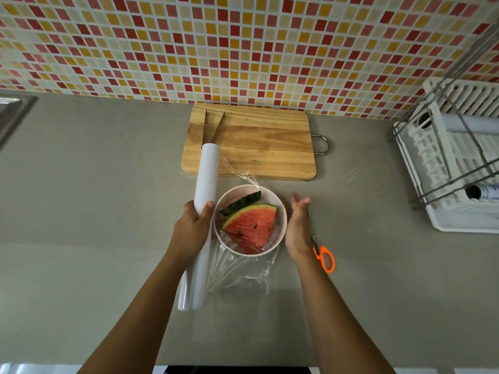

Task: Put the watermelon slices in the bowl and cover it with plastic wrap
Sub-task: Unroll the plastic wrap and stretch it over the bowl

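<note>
Left hand (192, 228) clenched around plastic wrap roll (203, 209), just left of bowl (280, 211). Film sheet (243, 271) stretched over bowl, watermelon slices (251, 225) inside. Right hand (298, 230) released, flat beside bowl's right rim; scissors (321, 252) just beside it on counter (94, 211).

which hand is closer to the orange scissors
Right. The right hand is open just beside the scissors, between them and the bowl. The left hand grips the plastic wrap roll on the bowl's far side.
</note>
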Available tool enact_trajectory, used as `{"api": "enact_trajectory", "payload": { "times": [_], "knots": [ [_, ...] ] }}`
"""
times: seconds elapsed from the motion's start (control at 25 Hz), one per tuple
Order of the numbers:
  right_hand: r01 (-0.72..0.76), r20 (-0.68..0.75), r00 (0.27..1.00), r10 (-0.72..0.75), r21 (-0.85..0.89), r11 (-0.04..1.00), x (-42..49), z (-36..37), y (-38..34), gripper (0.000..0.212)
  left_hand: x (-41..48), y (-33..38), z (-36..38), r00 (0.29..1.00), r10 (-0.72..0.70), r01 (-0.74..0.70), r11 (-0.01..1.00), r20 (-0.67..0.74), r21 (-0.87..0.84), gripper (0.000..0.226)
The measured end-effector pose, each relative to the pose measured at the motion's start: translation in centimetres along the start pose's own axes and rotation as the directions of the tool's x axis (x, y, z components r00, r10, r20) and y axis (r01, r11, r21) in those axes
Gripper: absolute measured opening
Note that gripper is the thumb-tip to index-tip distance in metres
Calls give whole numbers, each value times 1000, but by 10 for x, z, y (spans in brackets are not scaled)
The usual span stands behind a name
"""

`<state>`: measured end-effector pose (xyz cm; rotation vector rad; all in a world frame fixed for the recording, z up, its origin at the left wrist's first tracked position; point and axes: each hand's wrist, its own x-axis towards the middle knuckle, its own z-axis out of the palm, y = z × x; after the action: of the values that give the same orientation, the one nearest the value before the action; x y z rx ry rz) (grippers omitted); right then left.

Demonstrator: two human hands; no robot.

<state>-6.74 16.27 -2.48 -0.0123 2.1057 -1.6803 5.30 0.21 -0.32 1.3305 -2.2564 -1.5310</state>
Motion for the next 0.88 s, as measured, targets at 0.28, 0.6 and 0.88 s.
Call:
{"api": "enact_trajectory", "payload": {
  "times": [0.28,0.6,0.88],
  "knots": [
    [4,196,980,-45,209,978,-20,8,12,73,0,-1,0,1000,2,-2,1000,2,27,49],
    [81,108,991,-77,-36,996,-8,-9,13,102,1,0,0,1000,4,-3,999,-2,39,50],
    [45,243,968,-58,59,997,-10,0,9,114,1,3,-1,1000,8,-8,998,3,60,50]
  ]
}}
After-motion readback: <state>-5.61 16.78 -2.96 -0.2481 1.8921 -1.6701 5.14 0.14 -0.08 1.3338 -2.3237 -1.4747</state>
